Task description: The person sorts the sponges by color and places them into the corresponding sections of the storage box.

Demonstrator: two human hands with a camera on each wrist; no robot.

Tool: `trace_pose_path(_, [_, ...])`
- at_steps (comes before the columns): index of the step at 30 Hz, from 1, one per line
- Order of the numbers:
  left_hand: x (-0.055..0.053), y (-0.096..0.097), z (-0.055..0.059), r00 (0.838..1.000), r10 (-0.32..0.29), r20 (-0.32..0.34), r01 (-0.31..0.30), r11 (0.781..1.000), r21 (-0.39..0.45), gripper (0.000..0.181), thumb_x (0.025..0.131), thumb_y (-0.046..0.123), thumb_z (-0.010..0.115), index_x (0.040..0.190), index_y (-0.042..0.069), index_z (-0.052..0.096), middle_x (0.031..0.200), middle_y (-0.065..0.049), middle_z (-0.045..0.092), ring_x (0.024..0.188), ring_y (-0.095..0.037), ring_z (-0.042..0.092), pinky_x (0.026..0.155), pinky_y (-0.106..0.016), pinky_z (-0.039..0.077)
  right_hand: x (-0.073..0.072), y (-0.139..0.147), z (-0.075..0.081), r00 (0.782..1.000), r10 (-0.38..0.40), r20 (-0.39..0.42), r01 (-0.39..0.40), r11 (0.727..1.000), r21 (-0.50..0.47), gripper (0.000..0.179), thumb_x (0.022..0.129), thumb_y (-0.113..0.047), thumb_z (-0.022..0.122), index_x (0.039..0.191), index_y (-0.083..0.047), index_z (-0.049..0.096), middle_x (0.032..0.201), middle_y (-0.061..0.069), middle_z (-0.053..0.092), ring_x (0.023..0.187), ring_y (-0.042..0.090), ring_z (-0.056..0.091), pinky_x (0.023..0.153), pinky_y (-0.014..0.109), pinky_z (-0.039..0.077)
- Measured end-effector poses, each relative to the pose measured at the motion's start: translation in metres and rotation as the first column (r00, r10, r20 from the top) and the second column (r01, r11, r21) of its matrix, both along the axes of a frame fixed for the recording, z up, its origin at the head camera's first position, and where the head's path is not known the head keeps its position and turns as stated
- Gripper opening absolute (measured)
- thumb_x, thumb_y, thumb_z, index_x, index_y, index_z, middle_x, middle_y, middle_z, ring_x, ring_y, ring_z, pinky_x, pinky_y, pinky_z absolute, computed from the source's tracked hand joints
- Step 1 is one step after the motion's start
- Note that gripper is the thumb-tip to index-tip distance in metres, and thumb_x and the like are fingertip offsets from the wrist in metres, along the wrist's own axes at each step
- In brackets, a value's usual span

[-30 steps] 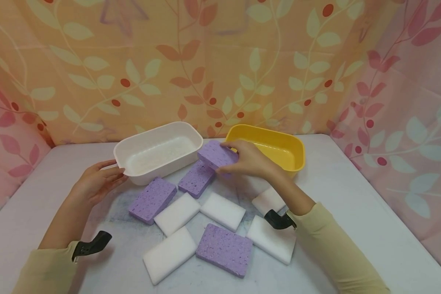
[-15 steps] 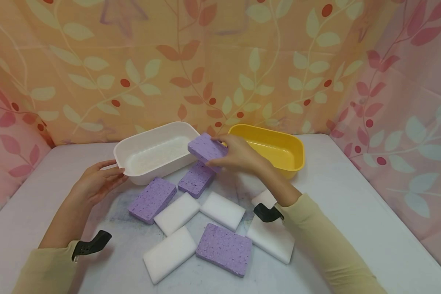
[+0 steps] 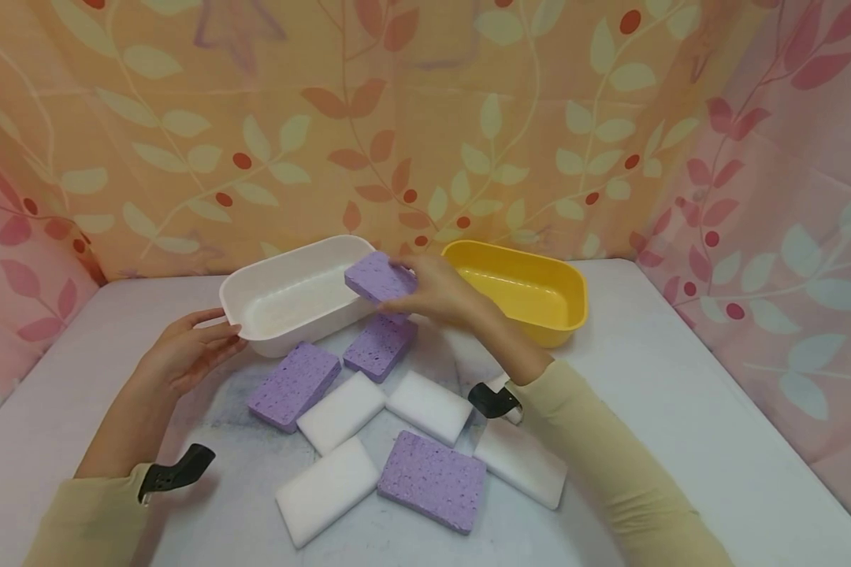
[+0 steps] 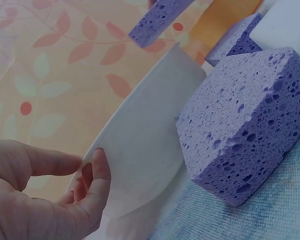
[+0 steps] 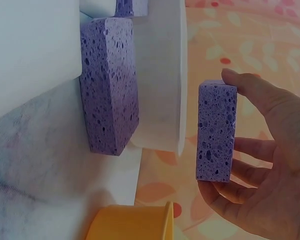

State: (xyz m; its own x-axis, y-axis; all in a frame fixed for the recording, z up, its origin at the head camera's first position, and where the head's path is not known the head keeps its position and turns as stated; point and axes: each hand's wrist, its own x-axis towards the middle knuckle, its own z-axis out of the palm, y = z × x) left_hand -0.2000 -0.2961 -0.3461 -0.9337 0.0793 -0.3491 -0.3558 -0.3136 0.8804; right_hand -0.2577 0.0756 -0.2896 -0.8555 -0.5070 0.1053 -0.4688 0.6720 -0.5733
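My right hand grips a purple sponge by its edges. This sponge is held up at the right end of the white plastic tub, above the table. In the right wrist view the held sponge stands on end between thumb and fingers, apart from the tub's rim. My left hand pinches the tub's left rim, seen closer in the left wrist view, where thumb and fingers meet at the rim. Two purple sponges, one left and one right, lie in front of the tub.
A yellow tub stands at the back right. Another purple sponge lies near the front, among several white sponges, one partly hidden by my right wrist. Patterned cloth hangs behind the table.
My right hand has moved left and slightly up with the purple sponge, from beside the yellow tub to the white tub's right end. The left hand has kept its place.
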Motion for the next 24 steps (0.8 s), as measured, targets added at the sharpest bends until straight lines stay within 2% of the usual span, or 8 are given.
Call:
trace_pose_path(5, [0.0,-0.001,-0.001,1.0,0.009,0.013,-0.01,0.999,0.038,0.038,0.102,-0.004,0.063,0.126,0.016,0.042,0.092,0.0,0.07,0.083,-0.014,0.075,0.077,-0.028,0.065,-0.003,-0.012,0.001,1.0,0.0,0.001,0.0,1.0,-0.006,0.079,0.087,-0.036,0.087,0.151,-0.002,0.055,0.142,0.015,0.063,0.127,0.028,0.058,0.116,0.04,0.046])
trace_pose_path(7, [0.0,-0.002,-0.001,1.0,0.01,0.016,-0.011,0.999,0.043,0.037,0.102,-0.004,0.063,0.124,0.017,0.043,0.093,0.0,0.07,0.082,-0.014,0.075,0.077,-0.028,0.065,-0.004,-0.017,0.003,1.0,-0.008,0.004,0.008,1.0,-0.006,0.08,0.087,-0.036,0.088,0.151,-0.002,0.055,0.143,0.015,0.062,0.126,0.027,0.059,0.115,0.039,0.046])
trace_pose_path(14, [-0.001,-0.004,-0.001,1.0,0.005,0.018,-0.006,1.0,0.03,0.036,0.102,-0.003,0.064,0.123,0.018,0.043,0.092,0.001,0.07,0.082,-0.014,0.075,0.076,-0.028,0.065,-0.013,-0.035,0.008,0.999,-0.032,0.005,0.032,0.999,0.026,0.081,0.09,-0.036,0.085,0.154,0.0,0.05,0.153,0.016,0.057,0.132,0.028,0.058,0.118,0.038,0.044])
trace_pose_path(18, [-0.001,-0.003,-0.002,1.0,0.0,0.019,-0.001,1.0,0.031,0.037,0.101,-0.003,0.065,0.123,0.018,0.043,0.093,0.0,0.07,0.082,-0.014,0.075,0.077,-0.028,0.065,-0.018,-0.043,0.009,0.999,-0.047,0.022,0.046,0.998,0.035,0.081,0.091,-0.038,0.084,0.154,0.001,0.049,0.153,0.017,0.057,0.135,0.029,0.057,0.119,0.038,0.044])
trace_pose_path(24, [-0.001,-0.001,-0.001,1.0,-0.011,0.001,0.011,1.0,0.021,0.035,0.103,-0.003,0.063,0.123,0.017,0.043,0.092,0.001,0.07,0.082,-0.013,0.075,0.076,-0.027,0.065,-0.024,-0.054,0.006,0.998,-0.067,0.0,0.067,0.996,0.065,0.083,0.092,-0.041,0.083,0.154,0.002,0.049,0.149,0.017,0.06,0.131,0.028,0.06,0.115,0.038,0.048])
